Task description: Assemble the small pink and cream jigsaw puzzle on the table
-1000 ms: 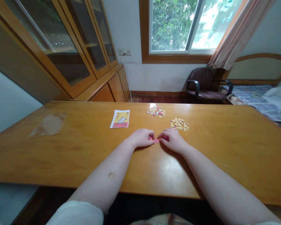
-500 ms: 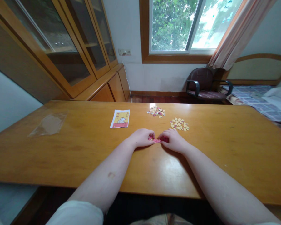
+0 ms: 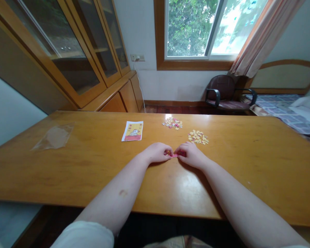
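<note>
Pink jigsaw puzzle pieces [image 3: 175, 155] lie low over the table between my two hands, partly covered by the fingers. My left hand [image 3: 158, 152] is closed with its fingertips on the left end of them. From the other side my right hand [image 3: 188, 153] curls its fingers over the right end. The fingertips of both hands are almost touching. Just beyond my right hand lies a heap of mostly yellow puzzle pieces [image 3: 197, 136]. A mixed heap of white, pink and yellow pieces [image 3: 172, 123] sits farther back.
A picture card [image 3: 132, 131] with a white animal on yellow and pink lies left of the heaps. A clear plastic bag [image 3: 55, 136] rests on the left of the wooden table [image 3: 98, 165]. Behind stand a glass-doored cabinet [image 3: 100, 93] and an armchair [image 3: 222, 91].
My left hand has shifted slightly to the right, narrowing the gap between the hands. My right hand and the heaps look unmoved.
</note>
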A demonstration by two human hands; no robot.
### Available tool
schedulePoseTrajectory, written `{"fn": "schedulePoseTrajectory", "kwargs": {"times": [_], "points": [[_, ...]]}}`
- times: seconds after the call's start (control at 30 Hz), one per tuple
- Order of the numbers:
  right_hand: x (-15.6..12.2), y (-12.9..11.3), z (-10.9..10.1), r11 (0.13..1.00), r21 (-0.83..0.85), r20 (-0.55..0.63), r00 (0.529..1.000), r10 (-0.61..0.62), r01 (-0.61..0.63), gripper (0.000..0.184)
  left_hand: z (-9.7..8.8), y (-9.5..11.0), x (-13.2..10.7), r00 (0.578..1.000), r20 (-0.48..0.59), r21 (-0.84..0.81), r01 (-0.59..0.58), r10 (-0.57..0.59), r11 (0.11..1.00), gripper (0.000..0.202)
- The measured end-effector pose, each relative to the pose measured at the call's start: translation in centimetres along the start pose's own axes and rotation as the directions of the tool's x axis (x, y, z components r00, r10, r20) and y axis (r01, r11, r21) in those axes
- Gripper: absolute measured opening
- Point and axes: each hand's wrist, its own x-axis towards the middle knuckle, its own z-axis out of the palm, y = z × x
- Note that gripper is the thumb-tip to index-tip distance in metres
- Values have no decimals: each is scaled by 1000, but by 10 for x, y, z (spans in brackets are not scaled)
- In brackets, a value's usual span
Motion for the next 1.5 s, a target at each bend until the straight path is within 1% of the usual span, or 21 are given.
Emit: {"fn": "schedulePoseTrajectory", "kwargs": {"times": [0.27, 0.5, 0.67, 0.77, 0.93, 1.0, 1.13, 1.23, 1.33, 1.37, 1.4, 1.47, 1.5], "points": [[0, 0, -3, 1000, 20, -22, 1000, 3, -3, 22, -4, 4, -2, 1000, 7, -5, 26, -26, 1000, 21], [0, 1, -2, 1000, -6, -12, 1000, 2, -2, 23, -2, 1, -1, 1000, 3, 3, 12, -12, 1000, 22], [0, 0, -3, 1000, -7, -34, 999, 10, -11, 23, -3, 3, -2, 1000, 8, -4, 21, -21, 1000, 22], [0, -1, -2, 1000, -13, -24, 1000, 7, -7, 22, -4, 4, -2, 1000, 7, -5, 18, -17, 1000, 22], [-1, -1, -2, 1000, 7, -38, 999, 2, -2, 23, -3, 2, -2, 1000, -3, -7, 14, -14, 1000, 21], [-1, -1, -3, 1000, 10, -47, 999, 7, -7, 23, -4, 2, -2, 999, -31, -15, 44, -44, 999, 22], [0, -2, -3, 1000, -15, -22, 1000, 16, -16, 21, -9, 0, -4, 984, -83, 10, 157, -156, 988, 28], [0, -3, -4, 999, -23, -27, 999, 43, -44, 20, -12, -2, -6, 979, -81, 37, 193, -189, 981, 40], [-1, -2, -6, 991, -55, -61, 991, 121, -124, 13, -13, -6, -6, 976, -51, 56, 216, -213, 975, 56], [-1, -2, -7, 985, -78, -67, 987, 150, -155, 15, -13, -8, -6, 973, -43, 63, 228, -226, 972, 59], [-1, -2, -8, 978, -104, -66, 983, 174, -180, 22, -12, -10, -6, 970, -38, 68, 241, -239, 968, 61], [-2, -1, -10, 967, -149, -48, 978, 204, -209, 36, -11, -12, -6, 965, -35, 68, 260, -258, 963, 61], [-2, -1, -10, 964, -161, -36, 977, 210, -213, 39, -10, -13, -5, 964, -35, 64, 265, -263, 962, 59]]}}
